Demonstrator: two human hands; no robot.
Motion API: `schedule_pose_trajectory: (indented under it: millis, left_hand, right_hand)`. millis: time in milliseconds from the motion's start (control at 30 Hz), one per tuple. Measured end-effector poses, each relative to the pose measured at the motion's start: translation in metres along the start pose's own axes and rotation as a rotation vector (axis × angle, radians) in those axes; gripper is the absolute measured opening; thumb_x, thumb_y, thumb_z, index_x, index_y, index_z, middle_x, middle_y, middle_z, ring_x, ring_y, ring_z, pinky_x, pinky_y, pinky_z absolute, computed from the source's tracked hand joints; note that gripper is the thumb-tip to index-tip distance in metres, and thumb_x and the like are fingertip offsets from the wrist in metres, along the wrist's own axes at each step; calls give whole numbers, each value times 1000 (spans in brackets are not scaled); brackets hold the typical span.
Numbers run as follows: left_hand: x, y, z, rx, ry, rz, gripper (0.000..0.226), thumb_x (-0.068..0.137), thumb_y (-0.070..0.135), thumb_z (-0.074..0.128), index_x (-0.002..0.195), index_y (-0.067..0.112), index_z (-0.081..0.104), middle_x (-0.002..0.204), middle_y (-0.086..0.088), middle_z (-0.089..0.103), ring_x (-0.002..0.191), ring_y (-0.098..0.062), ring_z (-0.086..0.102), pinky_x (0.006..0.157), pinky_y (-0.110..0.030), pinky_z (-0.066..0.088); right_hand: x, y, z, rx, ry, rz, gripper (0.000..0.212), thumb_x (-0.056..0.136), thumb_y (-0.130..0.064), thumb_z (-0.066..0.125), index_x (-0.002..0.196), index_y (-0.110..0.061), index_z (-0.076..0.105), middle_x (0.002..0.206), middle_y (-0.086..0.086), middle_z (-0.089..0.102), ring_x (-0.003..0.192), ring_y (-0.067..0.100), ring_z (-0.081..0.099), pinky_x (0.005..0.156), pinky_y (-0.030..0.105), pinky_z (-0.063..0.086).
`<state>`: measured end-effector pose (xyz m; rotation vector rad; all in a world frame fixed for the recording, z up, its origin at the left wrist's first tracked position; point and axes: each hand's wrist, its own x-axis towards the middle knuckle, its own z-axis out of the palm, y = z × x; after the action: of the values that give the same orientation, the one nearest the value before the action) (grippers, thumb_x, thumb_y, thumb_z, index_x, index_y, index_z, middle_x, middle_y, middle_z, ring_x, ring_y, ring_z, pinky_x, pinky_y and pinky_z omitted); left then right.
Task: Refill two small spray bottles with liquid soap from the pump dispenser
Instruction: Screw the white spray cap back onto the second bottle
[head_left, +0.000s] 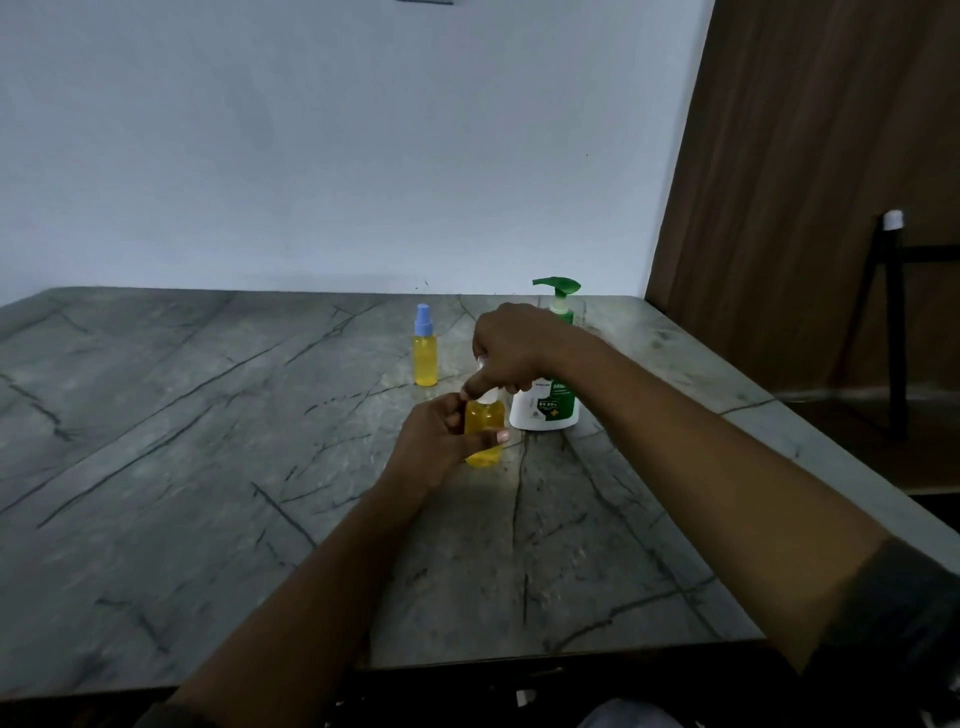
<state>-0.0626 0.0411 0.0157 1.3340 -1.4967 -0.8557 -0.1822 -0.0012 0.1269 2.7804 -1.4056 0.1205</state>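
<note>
ok so going by how things sit, this looks like the capping step on the second bottle. The left grip (436, 441) is curled round a small spray bottle (485, 423) full of yellow soap, one digit lying across the front. It holds the bottle upright, with the base on the desk (208, 415) or just off it, can't tell which. Makes sense: you want the body locked so it doesn't spin along with the top.

The right grip (511, 351) comes in from above with its fingertips pinched on the white spray top (488, 399). Most of that top is hidden under the fingers, so I can't say if it's threaded on or just sitting there. My guess is it's being twisted down.

The other spray bottle (426, 358) has its blue cap on and is yellow nearly to the neck. It stands alone further back and to the left, apart from everything, so it looks finished and parked out of the way. The pump dispenser (545, 410) stands just behind and right of the held bottle, handy for pumping. Its green pump head (557, 286) pokes up behind the right wrist.

A crooked top would probably leak, and soapy fingers slip, so a firm hold on the body seems like the right call
</note>
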Motion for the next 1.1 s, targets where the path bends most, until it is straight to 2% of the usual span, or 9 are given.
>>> schedule_pose_trajectory:
  millis: [67,200,333,400,567,733,900,1033,1100]
  left_hand:
    - [-1,1,0,7,-5,16,44,70,27,79,109,19,61,89,3,72,74,-2,67,65,-8,48]
    - [0,0,-1,14,-3,22,43,68,27,80,107,17,63,91,-1,73,82,-13,69,78,-27,54]
    - [-1,0,0,18,1,48,41,68,23,80,105,13,65,88,3,72,79,-8,68,73,-18,53]
    - [-1,0,0,14,6,49,42,68,24,80,106,13,65,90,0,72,80,-11,69,77,-24,53]
    - [-1,-2,1,51,30,74,42,69,25,80,107,15,64,93,0,72,83,-12,69,78,-25,53]
    - [-1,-3,3,90,46,113,44,69,25,79,110,13,64,94,1,72,83,-9,68,76,-20,50]
    - [-4,1,4,146,57,109,47,70,28,79,111,13,64,97,0,71,84,-8,66,70,-13,46]
    - [0,3,-7,135,81,67,43,68,31,80,105,13,67,95,-2,71,88,-15,67,78,-27,52]
    - [4,3,-17,137,138,43,44,68,31,81,105,12,67,96,-3,71,88,-18,66,81,-34,52]
  right_hand:
    - [-1,0,0,45,-30,12,31,81,-42,71,70,-15,61,58,-3,65,46,7,61,53,20,49]
    - [-11,14,-4,335,-161,14,26,84,-31,72,99,-13,61,83,1,69,58,6,64,47,17,47]
    - [-21,21,14,444,-25,-29,21,82,-19,74,98,-9,65,75,-4,67,57,2,63,52,20,51]
    - [-26,19,24,462,59,-14,23,81,-20,75,96,-5,66,70,-3,65,57,4,60,54,21,49]
    - [-36,7,44,377,247,74,37,86,-29,69,113,-5,61,101,9,66,85,16,57,69,25,40]
    - [-40,-7,59,460,357,191,28,89,-25,65,110,-8,58,105,9,66,92,20,61,76,30,48]
    - [-43,-9,55,464,344,224,34,89,-26,67,117,-9,60,109,8,67,95,20,62,78,29,48]
    - [-46,1,57,982,307,253,51,94,-25,59,140,-12,42,102,7,61,80,12,58,55,16,48]
    - [-42,1,64,1132,334,302,45,98,-20,52,140,-11,42,105,6,59,88,13,58,60,18,51]
